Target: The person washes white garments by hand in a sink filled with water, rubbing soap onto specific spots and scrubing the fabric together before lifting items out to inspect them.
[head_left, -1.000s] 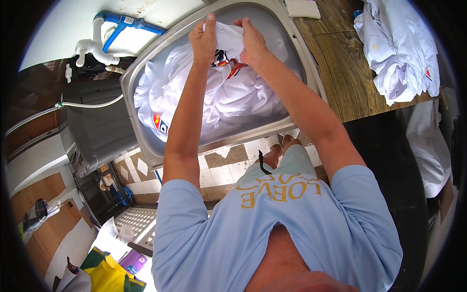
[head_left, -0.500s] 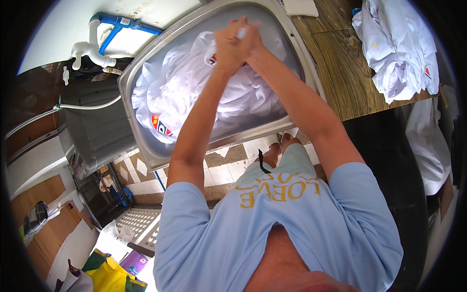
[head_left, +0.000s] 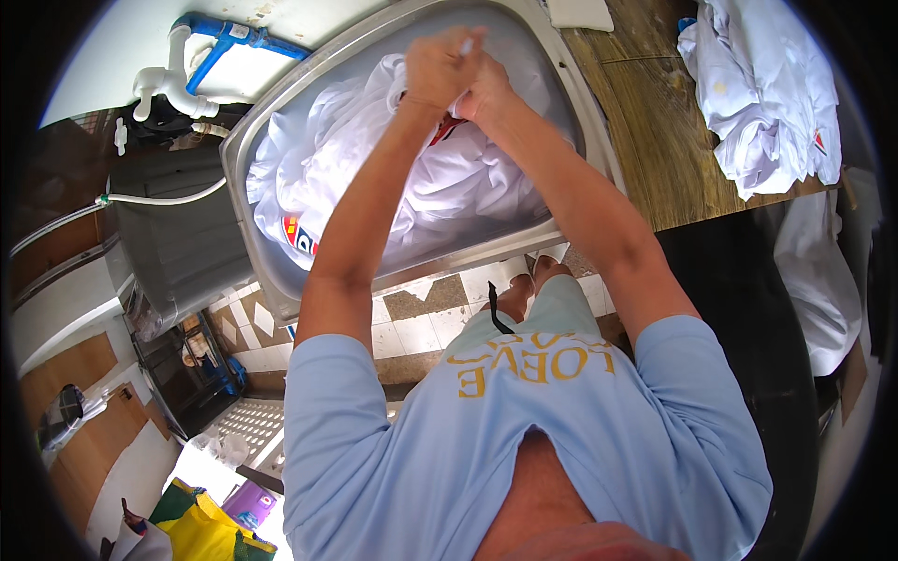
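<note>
1. Left hand [head_left: 435,73] and right hand [head_left: 486,92] meet close together, fingers curled tight around a bunch of white cloth [head_left: 456,107]; a scrap of white shows between them. Motion blur hides which fingers overlap.
2. The cloth seems to run from the grip down into the heap [head_left: 355,140], which spreads below, to the left and toward the body. Coloured prints show just under the hands and at the heap's near left.
3. Both arms reach out nearly straight, probably because the held part lies toward the tub's far side. Gripping over the tub [head_left: 591,105] likely keeps any drips inside it; how wet the cloth is, I cannot tell.
4. The tub's rim surrounds the grip: the right wall is near, the left end well apart. Beyond and to the right of the hands, a strip of tub shows no cloth, giving them some room.
5. Right of the grip, past the rim, stand the counter [head_left: 645,122] and a second pile [head_left: 762,84], apart from the hands, perhaps to stay separate. Left, outside the rim, the tap [head_left: 168,86] leaves the hands clear.
</note>
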Available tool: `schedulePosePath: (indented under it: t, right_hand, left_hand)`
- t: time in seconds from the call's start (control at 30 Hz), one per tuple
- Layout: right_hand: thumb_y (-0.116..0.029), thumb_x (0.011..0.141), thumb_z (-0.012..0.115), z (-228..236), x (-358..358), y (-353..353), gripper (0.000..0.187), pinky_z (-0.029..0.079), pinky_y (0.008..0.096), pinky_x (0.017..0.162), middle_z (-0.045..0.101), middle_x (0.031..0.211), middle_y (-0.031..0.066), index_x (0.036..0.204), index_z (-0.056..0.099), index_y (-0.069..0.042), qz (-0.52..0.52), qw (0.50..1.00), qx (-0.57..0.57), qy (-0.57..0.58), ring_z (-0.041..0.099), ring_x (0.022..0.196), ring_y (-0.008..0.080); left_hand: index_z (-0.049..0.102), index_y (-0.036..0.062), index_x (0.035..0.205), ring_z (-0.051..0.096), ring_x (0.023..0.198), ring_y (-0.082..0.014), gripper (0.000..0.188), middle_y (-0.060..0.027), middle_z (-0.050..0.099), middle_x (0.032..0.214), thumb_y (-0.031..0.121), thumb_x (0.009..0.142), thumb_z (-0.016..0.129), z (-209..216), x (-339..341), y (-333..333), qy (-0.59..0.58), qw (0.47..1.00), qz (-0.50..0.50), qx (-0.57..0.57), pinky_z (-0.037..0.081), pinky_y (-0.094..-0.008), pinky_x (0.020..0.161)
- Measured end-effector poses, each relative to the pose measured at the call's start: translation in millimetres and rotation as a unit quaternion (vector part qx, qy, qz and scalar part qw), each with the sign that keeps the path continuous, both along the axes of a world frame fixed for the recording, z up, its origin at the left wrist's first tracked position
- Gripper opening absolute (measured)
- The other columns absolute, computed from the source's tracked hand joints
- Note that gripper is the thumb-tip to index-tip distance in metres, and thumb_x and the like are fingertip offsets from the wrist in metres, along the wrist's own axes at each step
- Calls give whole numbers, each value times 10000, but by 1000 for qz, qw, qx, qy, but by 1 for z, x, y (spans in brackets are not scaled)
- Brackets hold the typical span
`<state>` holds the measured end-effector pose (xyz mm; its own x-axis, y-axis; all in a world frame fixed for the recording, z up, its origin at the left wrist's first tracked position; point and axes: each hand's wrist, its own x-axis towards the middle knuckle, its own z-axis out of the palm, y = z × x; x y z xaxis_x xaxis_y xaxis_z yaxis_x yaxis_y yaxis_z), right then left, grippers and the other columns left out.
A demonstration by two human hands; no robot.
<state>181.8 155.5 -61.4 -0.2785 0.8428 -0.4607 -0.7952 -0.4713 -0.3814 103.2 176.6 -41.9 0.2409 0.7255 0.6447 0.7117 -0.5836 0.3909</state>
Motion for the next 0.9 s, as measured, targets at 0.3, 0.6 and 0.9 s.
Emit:
schedulePosePath:
  t: [0.3, 0.6, 0.9]
  right_hand:
    - [-419, 974, 353, -19, 4, -1, 417, 489, 429, 816, 596, 1036, 94, 1118, 518, -64, -4, 999, 21, 29, 586, 943, 265]
    - [-428, 966, 393, 14, 14, 19, 390, 492, 430, 828, 585, 1022, 106, 1060, 555, -85, -66, 992, 26, -100, 583, 936, 262]
    - [-432, 959, 417, 22, 16, 19, 369, 503, 429, 774, 585, 932, 103, 1057, 563, -107, -60, 989, 84, -102, 589, 863, 248]
  left_hand:
    - [572, 53, 637, 483, 454, -283, 325, -157, 509, 526, 303, 834, 638, -72, 23, 13, -67, 966, 233, 89, 399, -379, 454]
    - [656, 34, 812, 579, 673, -95, 411, -20, 642, 762, 428, 896, 580, 33, -39, 2, -408, 754, -67, -510, 478, -264, 598]
    - [648, 15, 1003, 643, 821, -133, 249, -58, 675, 931, 199, 838, 681, 39, -68, -2, -301, 711, -171, -612, 510, -280, 749]
